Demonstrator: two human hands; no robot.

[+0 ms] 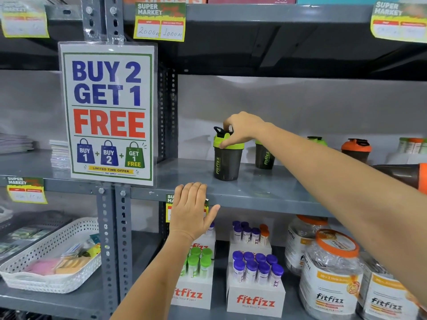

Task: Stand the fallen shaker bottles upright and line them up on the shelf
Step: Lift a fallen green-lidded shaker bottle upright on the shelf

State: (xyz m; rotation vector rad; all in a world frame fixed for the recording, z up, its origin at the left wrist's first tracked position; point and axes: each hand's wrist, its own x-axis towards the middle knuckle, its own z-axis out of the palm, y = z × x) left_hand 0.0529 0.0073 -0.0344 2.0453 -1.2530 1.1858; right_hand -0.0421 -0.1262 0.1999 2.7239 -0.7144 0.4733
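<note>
A dark shaker bottle with a green lid stands upright on the grey shelf. My right hand grips its lid from above. Behind my forearm stand a second green-lidded shaker, a third green lid and an upright orange-lidded shaker. Another orange-lidded shaker lies on its side at the right edge, partly hidden by my arm. My left hand rests flat on the shelf's front edge, fingers together, holding nothing.
A "Buy 2 Get 1 Free" sign hangs on the upright post to the left. Below the shelf sit boxes of tubes, large jars and a white basket. Price tags hang on shelf edges.
</note>
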